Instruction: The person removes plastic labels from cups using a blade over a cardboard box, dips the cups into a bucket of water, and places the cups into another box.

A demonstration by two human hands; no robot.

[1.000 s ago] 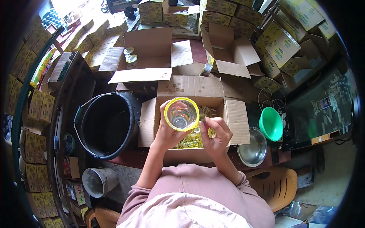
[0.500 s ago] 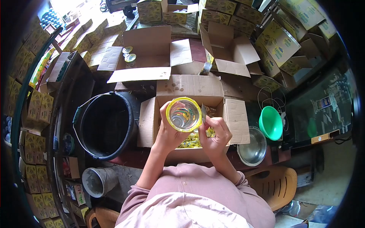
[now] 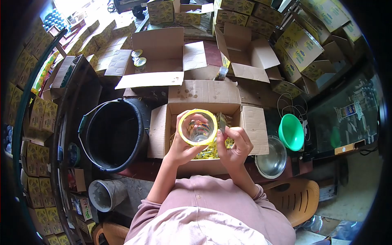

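Observation:
A clear plastic cup (image 3: 200, 136) with a yellow rim is in my left hand (image 3: 178, 150), its mouth turned up toward me. My left fingers wrap round the cup's side. Beside the rim, my right hand (image 3: 235, 148) pinches a small flat blade (image 3: 222, 121) between thumb and fingers. A narrow gap shows between blade and rim. Beneath both hands stands an open carton (image 3: 255, 128), its flaps folded out. Yellow strips and scraps (image 3: 209, 153) lie inside it, partly hidden by my hands and the cup.
A large black bucket (image 3: 92, 134) stands left of the carton. To the right are a green bowl (image 3: 291, 132) and a metal bowl (image 3: 271, 157). Two open cartons (image 3: 158, 45) (image 3: 251, 53) sit beyond. A grey bucket (image 3: 107, 195) is lower left; a chair (image 3: 292, 200) is lower right.
The cup has turned and tilted in my left hand, so its mouth faces me differently. My right hand and the blade have shifted slightly right, away from the rim.

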